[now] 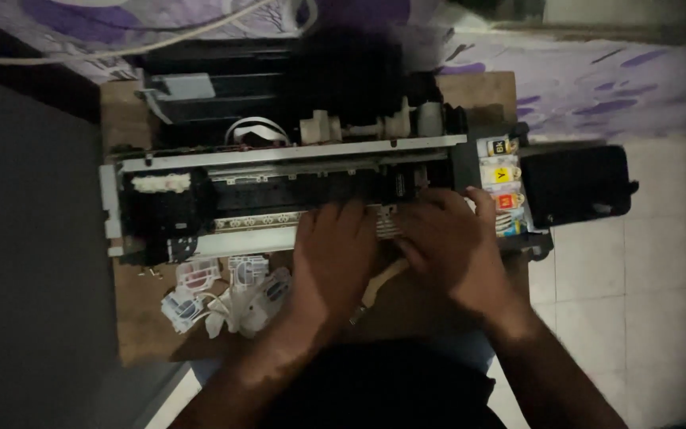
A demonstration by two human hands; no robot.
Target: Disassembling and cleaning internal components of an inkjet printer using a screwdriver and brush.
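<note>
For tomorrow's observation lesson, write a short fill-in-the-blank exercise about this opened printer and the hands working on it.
1. The opened printer stands on a ____ board.
2. Both hands, left hand and right hand, rest on the printer's ____ edge.
3. The loose ink cartridges lie nearest the ____ hand.
4. A white ____ runs across the purple patterned cloth.

Missing words: wooden; front; left; cable
</note>
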